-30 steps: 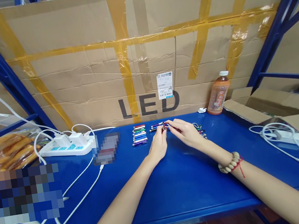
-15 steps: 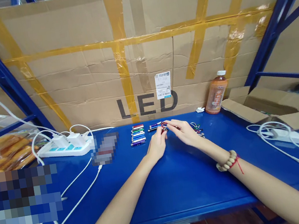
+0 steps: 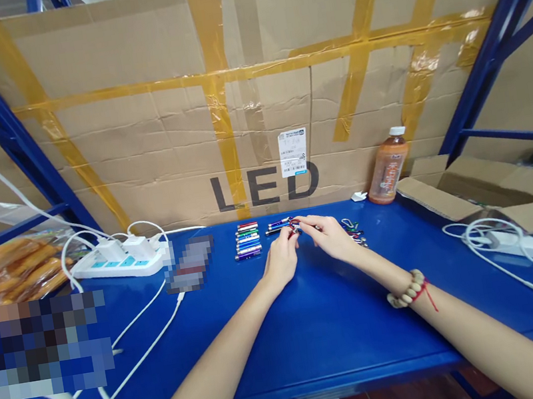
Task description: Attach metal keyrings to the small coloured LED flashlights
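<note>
The left hand and right hand pinch a small red piece at the tips of their fingers.

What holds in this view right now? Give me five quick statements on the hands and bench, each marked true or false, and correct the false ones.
1. The left hand and right hand come together at a small, partly hidden reddish item. True.
2. The bead bracelet is on the left wrist. False: the bead bracelet is on the right wrist.
3. A row of coloured tubes lies to the left of both hands. True.
4. The bottle stands beside the power strip. False: the bottle is far to the right of the power strip.
5. The cardboard box on the right is open. True.
</note>
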`<state>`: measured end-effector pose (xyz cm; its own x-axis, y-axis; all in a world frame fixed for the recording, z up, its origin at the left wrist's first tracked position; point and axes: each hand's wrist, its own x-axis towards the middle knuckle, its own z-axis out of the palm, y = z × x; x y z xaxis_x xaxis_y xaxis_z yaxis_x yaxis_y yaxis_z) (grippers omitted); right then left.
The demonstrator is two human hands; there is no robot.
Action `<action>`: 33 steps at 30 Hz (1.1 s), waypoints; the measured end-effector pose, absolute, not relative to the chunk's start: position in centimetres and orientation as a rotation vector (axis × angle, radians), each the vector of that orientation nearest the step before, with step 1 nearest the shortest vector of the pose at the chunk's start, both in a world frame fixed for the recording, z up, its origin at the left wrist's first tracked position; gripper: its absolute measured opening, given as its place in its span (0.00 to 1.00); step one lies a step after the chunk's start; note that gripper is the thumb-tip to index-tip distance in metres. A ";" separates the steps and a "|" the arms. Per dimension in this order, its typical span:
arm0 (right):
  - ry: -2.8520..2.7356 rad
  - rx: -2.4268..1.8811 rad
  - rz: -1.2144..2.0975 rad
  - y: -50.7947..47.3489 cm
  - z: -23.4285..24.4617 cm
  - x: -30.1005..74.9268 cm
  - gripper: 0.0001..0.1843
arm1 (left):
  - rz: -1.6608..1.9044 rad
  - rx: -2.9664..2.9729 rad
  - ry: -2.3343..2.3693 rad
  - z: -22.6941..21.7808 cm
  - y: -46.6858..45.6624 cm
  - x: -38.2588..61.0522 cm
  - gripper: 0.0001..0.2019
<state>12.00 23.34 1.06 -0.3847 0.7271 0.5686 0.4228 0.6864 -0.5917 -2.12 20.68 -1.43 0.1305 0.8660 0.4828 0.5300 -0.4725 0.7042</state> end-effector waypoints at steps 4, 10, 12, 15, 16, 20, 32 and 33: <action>-1.969 -0.939 0.540 23.4 0.5 11.6 0.20 | 1.269 2.051 1.406 -1.5 20.6 -2.2 0.08; -2.112 -0.935 0.627 23.9 0.7 12.5 0.23 | 1.222 2.102 1.421 -1.7 20.9 -2.3 0.10; -2.184 -0.912 0.565 24.1 0.9 13.0 0.23 | 1.199 2.126 1.439 -1.7 20.8 -2.3 0.10; -2.289 -0.848 0.411 24.1 1.2 13.3 0.22 | 1.171 2.142 1.485 -1.4 20.5 -2.2 0.11; -2.319 -0.832 0.364 24.1 1.3 13.4 0.22 | 1.158 2.152 1.493 -1.2 20.4 -2.2 0.11; -2.384 -0.790 0.302 24.1 1.1 13.3 0.20 | 1.125 2.180 1.475 -1.1 20.2 -2.2 0.11; -2.434 -0.771 0.078 24.1 0.7 13.3 0.18 | 1.556 1.707 1.401 -1.7 21.2 -2.4 0.07; -2.446 -0.760 0.070 24.1 0.6 13.1 0.18 | 1.579 1.724 1.385 -1.6 21.2 -2.4 0.06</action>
